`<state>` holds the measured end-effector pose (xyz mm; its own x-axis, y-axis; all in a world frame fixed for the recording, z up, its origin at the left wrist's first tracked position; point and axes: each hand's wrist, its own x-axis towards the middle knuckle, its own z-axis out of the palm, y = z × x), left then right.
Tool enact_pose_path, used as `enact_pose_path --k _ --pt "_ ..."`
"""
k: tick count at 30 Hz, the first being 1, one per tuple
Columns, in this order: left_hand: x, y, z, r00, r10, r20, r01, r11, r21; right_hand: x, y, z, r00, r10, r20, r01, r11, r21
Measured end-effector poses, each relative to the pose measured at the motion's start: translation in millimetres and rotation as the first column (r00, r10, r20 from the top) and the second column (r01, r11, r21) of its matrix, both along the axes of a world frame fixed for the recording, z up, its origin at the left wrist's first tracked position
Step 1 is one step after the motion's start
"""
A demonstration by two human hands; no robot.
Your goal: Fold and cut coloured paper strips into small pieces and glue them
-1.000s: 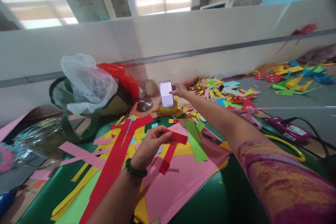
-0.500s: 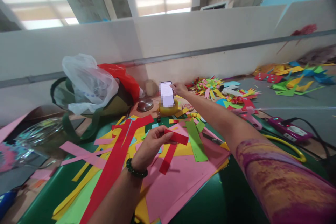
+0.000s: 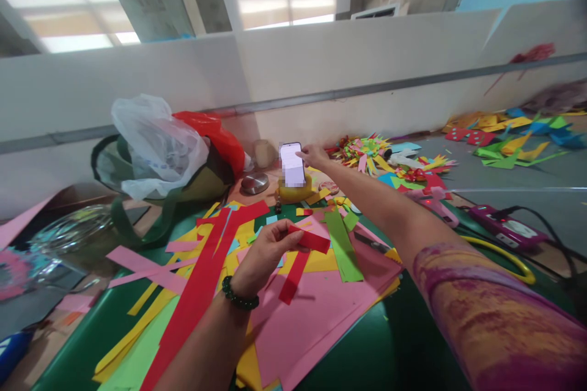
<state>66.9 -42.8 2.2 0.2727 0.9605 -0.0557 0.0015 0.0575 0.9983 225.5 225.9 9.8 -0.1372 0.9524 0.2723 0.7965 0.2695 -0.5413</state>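
Note:
My left hand (image 3: 270,247), with a dark green bead bracelet (image 3: 239,294) at the wrist, pinches a short red paper strip (image 3: 315,241) between thumb and fingers. Below it, another red strip (image 3: 293,284) lies over yellow and pink paper. My right hand (image 3: 315,157) reaches forward with a finger at the lit screen of a phone (image 3: 292,165); the other fingers are partly curled and hold nothing. The phone leans upright on a yellow rounded holder (image 3: 296,188). Pink paper sheets (image 3: 316,317) spread under my left hand, with light green strips (image 3: 343,247) to its right.
A bag (image 3: 211,174) with white and red plastic bags stands at the back left, near a round metal tin (image 3: 255,182). Long red strips (image 3: 195,299) cross the green surface. Cut paper bundles (image 3: 367,149) and a purple power strip (image 3: 507,227) lie to the right.
The fingertip of my right hand has moved up the phone screen and then slightly down, and the screen's contents look different. My left hand keeps the red paper strip in place.

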Motion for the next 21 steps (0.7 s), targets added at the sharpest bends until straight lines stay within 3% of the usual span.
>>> enact_pose_path --k 21 --pt "-0.1 -0.1 -0.7 1.000 -0.021 -0.014 0.021 1.000 0.019 -0.2 -3.5 1.5 1.000 0.017 -0.003 -0.017 1.000 0.010"
